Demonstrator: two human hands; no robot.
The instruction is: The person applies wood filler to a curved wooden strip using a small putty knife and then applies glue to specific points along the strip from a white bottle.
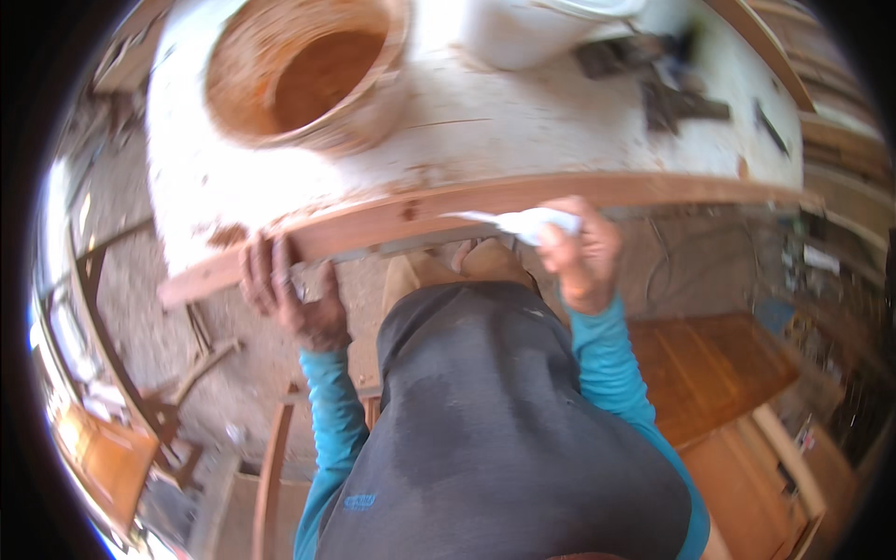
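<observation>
— So, furthest left: rough ground, a dark metal frame and an orange-brown wooden piece low in the corner.

— And up top?

— Round wooden tub with a reddish inside, standing on the white, stained worktop. Beside it a white container, cut off by the upper edge.

— Then the left hand?

— Clamped over the long reddish wooden strip running along the near edge of the worktop; fingers curled over the top, thumb underneath, close to the strip's left end. Teal sleeve below it.

— Middle?

— Dark grey shirt, filling the lower centre. Tan shoes just visible above it, under the strip.

— Right hand?

— Closed round a crumpled white cloth, pressed against the strip's front face, well apart from the other hand. Exact finger positions too blurred to make out.

— Further right?

— Dark tools scattered on the worktop, a brown wooden panel lower down, cluttered shelves at the rim.
</observation>
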